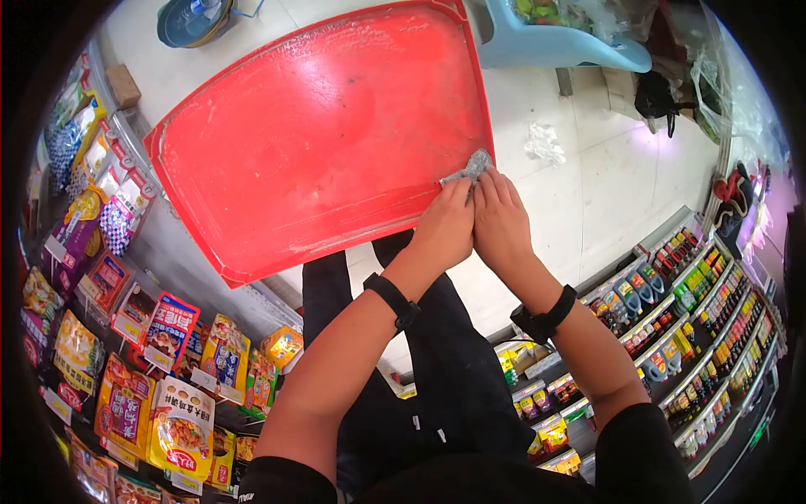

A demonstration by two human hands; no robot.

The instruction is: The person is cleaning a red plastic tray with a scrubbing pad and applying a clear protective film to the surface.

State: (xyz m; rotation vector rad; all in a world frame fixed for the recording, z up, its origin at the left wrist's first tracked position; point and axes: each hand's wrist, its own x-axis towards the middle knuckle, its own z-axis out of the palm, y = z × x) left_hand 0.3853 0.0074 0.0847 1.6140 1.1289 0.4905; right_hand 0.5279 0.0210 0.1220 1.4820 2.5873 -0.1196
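Head view looks down on a big red plastic tray (pixel 319 134) leaning over the white tiled floor (pixel 579 193), its lower corner down by the person's dark trousers (pixel 445 370). Both hands meet at the tray's right edge: the left hand (pixel 445 231) and the right hand (pixel 499 223) are pressed side by side, fingers curled onto a small grey scouring pad (pixel 472 168) held against the rim. The pad looks light, soft and crushable, probably a wad of steel wool that gives under pressure and may shed or snag, so pinching it between fingertips and palm suits it. The tray appears stiff, broad and fairly light, with a scuffed, whitish-streaked surface that may be slick; its raised rim is the natural place to grip. Black bands (pixel 392 300) sit on both wrists. Shelves of packaged snacks (pixel 159 361) run along the left, bottled sauces (pixel 697 311) along the right, and a pale blue plastic stool (pixel 554 42) stands behind.
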